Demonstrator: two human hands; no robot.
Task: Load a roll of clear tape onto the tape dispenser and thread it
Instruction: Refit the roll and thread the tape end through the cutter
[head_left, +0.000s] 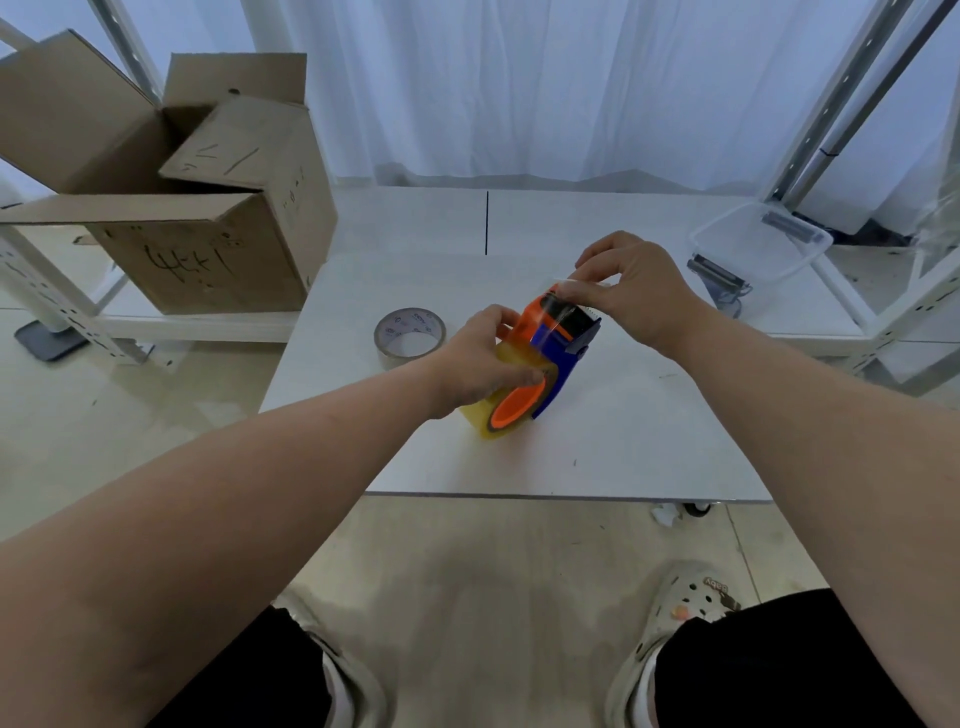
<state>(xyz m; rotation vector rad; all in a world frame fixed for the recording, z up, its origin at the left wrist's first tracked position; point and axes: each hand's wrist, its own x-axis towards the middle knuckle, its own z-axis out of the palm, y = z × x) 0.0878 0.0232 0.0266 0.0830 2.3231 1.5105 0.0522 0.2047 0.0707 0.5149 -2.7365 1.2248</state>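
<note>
Both my hands are on the tape dispenser (560, 347) at the middle of the white table (649, 426).

My left hand (475, 361) is curled round the yellowish roll of clear tape (484, 422), which sits on the dispenser's orange hub, and it holds the tool tilted with its lower edge near the table top. My right hand (631, 291) is closed in a pinch at the dispenser's far, upper end, thumb and forefinger gripping the loose strip of tape (548, 327) that runs up across the blue side plate and the orange head. A second tape roll (410, 332) lies flat on the table just left of my left hand. An open cardboard box (208, 244) stands at the far left, and a clear plastic tub (763, 249) at the far right.
</note>
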